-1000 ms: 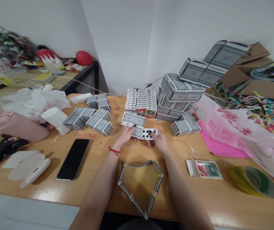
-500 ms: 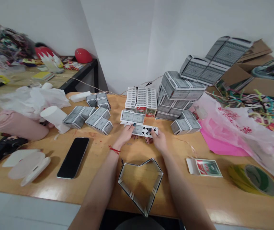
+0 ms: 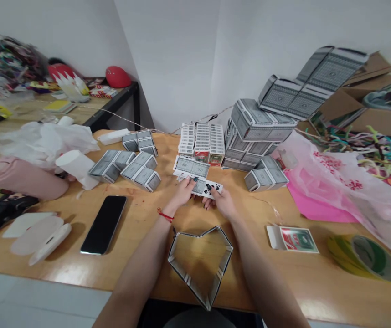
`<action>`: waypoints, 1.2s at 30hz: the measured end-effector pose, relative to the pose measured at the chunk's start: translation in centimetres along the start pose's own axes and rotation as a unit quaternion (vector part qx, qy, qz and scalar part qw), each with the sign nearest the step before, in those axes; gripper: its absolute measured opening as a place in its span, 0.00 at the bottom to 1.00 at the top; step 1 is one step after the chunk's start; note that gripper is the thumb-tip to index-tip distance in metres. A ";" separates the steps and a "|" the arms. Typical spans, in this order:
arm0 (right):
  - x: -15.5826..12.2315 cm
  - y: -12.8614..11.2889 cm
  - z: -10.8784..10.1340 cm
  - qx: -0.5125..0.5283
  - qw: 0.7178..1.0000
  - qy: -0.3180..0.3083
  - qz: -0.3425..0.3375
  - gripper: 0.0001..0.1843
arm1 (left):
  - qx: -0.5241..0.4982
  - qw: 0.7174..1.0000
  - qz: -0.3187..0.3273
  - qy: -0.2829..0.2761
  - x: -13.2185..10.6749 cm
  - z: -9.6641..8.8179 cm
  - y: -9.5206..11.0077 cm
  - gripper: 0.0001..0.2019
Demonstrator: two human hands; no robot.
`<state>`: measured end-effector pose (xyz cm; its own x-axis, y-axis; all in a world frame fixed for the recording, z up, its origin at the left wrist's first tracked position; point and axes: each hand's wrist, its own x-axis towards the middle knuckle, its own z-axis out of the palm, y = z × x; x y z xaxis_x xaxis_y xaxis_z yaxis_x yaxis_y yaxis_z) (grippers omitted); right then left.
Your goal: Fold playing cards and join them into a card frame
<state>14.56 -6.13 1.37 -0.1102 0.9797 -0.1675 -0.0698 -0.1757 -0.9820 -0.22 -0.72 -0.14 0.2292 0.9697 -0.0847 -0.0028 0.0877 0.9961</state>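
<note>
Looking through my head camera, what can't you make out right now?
All in the head view:
Spade card: some pips, covered by the right hand.
Left hand: fingers partly hidden beneath the patterned cards.
Card packet: lettering too small and blurred.
Cardboard box: cut off by the right edge.

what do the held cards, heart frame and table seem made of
Held cards: likely thin paper card, smooth-looking, with printed spades and patterned backs.
Heart frame: probably folded card, finish unclear; its walls are thin and angular.
Table: wood or wood-look board, glossy; tan with bright reflections.
</note>
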 end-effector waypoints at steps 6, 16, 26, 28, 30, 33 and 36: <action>0.1 -0.1 0.2 -0.009 1.000 -0.019 -0.002 0.26 | -0.035 0.999 0.004 -0.018 -0.5 0.9 0.3 0.13; 0.6 0.7 0.5 -0.004 1.000 -0.011 0.026 0.26 | -0.031 0.999 -0.010 -0.025 -0.2 1.1 0.5 0.10; 1.0 1.4 0.6 0.008 0.997 0.074 -0.024 0.22 | -0.095 0.992 0.017 0.075 0.6 0.2 -0.3 0.12; 1.0 1.5 0.6 0.008 0.997 0.075 -0.024 0.22 | -0.111 0.992 0.003 0.066 0.5 0.3 -0.2 0.12; 1.0 1.5 0.6 0.008 0.997 0.075 -0.022 0.22 | -0.128 0.990 -0.013 0.059 0.4 0.3 -0.1 0.12; 1.0 1.6 0.7 0.002 0.997 0.075 -0.013 0.23 | -0.144 0.988 -0.032 0.056 0.4 0.3 0.0 0.12; 0.9 1.6 0.8 -0.017 0.998 0.067 0.000 0.25 | -0.154 0.986 -0.041 0.054 0.4 0.3 0.0 0.11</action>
<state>13.53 -5.61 -0.29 0.0238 0.9841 -0.1761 -0.0358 -0.1752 -0.9839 0.17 -0.45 -0.16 0.1365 0.9738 -0.1821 -0.2873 0.2148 0.9334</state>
